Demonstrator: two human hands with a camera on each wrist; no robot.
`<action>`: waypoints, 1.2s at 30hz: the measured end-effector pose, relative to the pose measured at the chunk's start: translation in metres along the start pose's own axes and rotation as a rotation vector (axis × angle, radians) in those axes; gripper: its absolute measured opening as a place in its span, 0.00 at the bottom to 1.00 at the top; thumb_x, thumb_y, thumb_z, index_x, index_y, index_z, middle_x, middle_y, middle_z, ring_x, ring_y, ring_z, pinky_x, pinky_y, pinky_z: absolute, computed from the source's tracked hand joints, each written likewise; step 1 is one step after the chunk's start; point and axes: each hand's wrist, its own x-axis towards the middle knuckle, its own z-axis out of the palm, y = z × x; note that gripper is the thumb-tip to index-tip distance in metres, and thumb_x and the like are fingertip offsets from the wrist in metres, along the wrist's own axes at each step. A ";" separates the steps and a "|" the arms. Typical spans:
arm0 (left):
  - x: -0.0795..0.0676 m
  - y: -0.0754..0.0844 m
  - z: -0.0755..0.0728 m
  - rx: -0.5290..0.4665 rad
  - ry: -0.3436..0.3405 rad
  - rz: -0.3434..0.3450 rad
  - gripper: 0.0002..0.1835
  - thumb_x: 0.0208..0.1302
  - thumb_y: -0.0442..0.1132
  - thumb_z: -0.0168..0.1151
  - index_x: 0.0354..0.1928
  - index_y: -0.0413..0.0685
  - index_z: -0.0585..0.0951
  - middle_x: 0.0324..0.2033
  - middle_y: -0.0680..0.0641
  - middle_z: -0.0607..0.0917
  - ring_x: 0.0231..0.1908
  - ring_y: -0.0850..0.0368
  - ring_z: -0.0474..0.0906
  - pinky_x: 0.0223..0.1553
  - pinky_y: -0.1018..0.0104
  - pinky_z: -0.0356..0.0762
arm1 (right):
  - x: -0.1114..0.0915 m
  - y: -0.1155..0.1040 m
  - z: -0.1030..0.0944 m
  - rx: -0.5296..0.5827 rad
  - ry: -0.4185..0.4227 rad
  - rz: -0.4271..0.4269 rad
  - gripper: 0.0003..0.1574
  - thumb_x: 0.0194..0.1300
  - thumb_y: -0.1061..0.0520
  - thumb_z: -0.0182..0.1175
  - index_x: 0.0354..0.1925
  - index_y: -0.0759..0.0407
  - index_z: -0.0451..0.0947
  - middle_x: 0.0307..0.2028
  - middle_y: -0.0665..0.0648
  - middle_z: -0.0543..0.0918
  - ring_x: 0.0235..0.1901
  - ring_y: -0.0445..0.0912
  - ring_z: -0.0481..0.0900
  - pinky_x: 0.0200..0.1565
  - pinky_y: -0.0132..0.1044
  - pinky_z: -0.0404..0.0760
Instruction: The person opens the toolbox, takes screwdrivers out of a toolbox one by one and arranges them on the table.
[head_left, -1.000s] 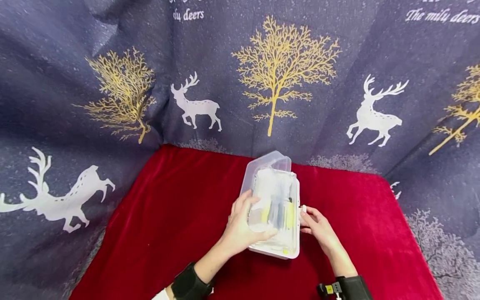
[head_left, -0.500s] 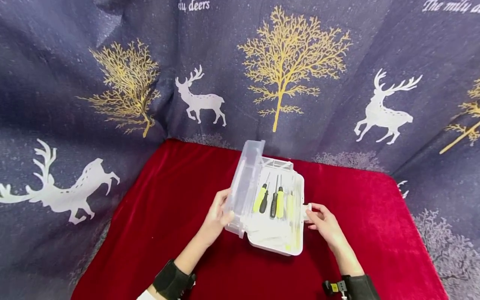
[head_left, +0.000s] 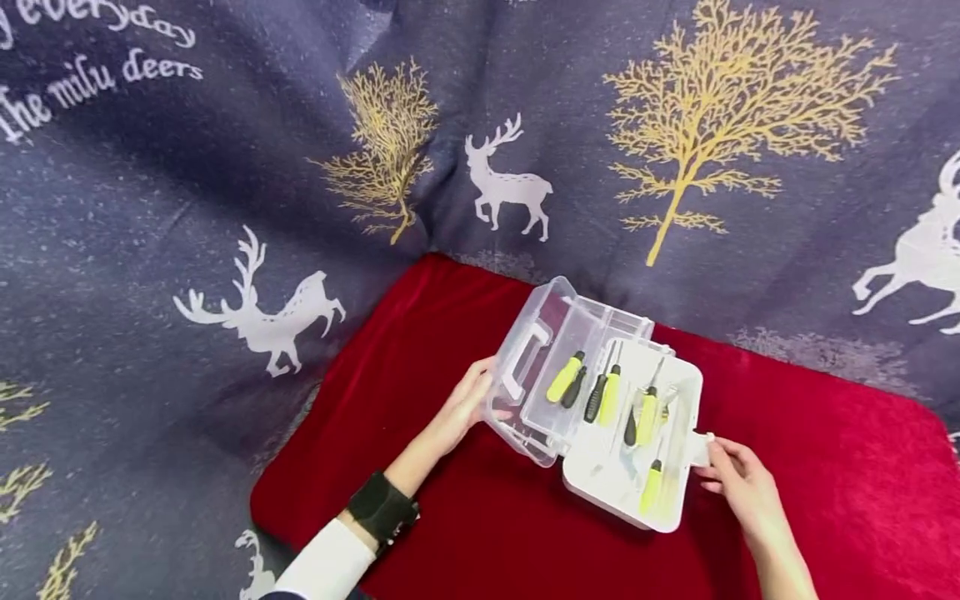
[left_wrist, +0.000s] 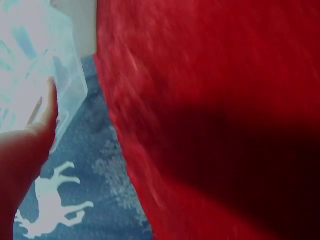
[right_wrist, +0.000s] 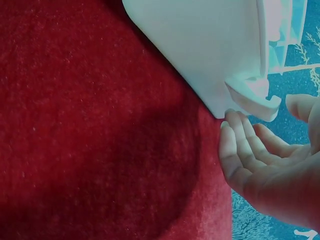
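A white toolbox (head_left: 611, 508) stands on the red cloth with its clear lid (head_left: 517, 433) swung up to the left. A white handle (head_left: 527, 363) shows on the lid. Several screwdrivers (head_left: 609, 396) with yellow or black handles lie inside, some of them seen close by the hinge side. My left hand (head_left: 463, 404) holds the lid's outer edge, its fingers partly behind the clear plastic. On the right side a white latch (right_wrist: 255, 102) sticks out from the box. My right hand (right_wrist: 270, 165) is at this latch, fingers just below it and thumb slightly apart from it.
Red cloth (head_left: 450, 517) covers the table under the box and both hands. A dark blue curtain (head_left: 570, 125) with white deer and golden trees hangs close behind the table and along its left side.
My left hand has swung the lid up and over to the left, uncovering the screwdrivers. The right hand stays by the latch. The head view has turned left.
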 end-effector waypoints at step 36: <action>0.005 -0.038 -0.010 0.663 0.180 -0.125 0.19 0.71 0.23 0.56 0.61 0.37 0.72 0.58 0.31 0.83 0.57 0.39 0.82 0.53 0.47 0.81 | -0.024 -0.017 -0.018 0.008 0.161 -0.064 0.20 0.81 0.59 0.53 0.61 0.74 0.74 0.50 0.67 0.85 0.35 0.36 0.84 0.36 0.31 0.83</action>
